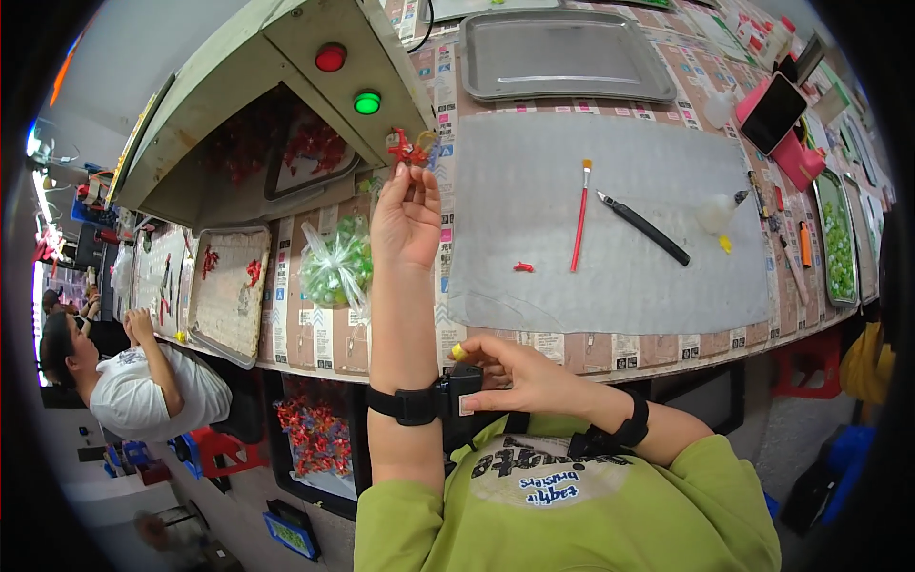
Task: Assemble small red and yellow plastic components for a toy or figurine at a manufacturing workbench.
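My left hand (406,217) is raised over the table's left side, its fingertips pinching a small red plastic figure (408,150). A black strap with a small black device (464,393) sits on my left wrist. My right hand (515,374) reaches across near the table's front edge and touches that device; a small yellow piece (458,352) shows at its fingertips. On the grey mat (610,229) lie a tiny red piece (523,267), a red-handled paintbrush (580,214) and a black craft knife (643,227).
A metal tray (562,57) sits at the back. A clear bag of green pieces (335,267) lies left of my arm. A tray with red pieces (227,286) is further left, by a machine with red and green buttons (348,76). Another person (133,367) works at the left.
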Action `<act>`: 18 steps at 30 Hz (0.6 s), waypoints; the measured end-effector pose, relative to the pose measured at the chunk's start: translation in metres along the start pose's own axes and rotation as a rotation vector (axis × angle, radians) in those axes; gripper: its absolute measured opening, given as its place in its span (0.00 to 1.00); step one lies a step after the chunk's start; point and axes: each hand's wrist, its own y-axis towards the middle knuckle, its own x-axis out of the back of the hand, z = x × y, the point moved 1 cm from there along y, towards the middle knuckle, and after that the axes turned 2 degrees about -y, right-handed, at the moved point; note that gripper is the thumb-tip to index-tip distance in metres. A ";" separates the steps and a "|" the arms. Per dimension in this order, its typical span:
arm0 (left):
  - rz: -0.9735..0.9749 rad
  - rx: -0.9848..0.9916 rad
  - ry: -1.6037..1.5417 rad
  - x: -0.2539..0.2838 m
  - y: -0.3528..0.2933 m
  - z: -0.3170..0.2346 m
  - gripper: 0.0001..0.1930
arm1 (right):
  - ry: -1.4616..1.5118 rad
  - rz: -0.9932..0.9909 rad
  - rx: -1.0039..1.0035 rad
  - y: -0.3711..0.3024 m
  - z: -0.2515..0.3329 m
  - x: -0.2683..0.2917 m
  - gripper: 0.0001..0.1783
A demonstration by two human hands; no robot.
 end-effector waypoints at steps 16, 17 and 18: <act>0.254 -1.000 1.523 -0.024 -0.026 0.019 0.10 | 0.047 -0.044 -0.144 -0.001 0.004 -0.012 0.21; 0.207 -0.689 0.984 -0.030 -0.028 0.010 0.09 | -0.007 -0.027 -0.100 -0.003 0.009 -0.013 0.21; 0.152 -0.379 0.447 -0.036 -0.032 0.003 0.08 | -0.061 -0.009 -0.053 -0.004 0.013 -0.014 0.22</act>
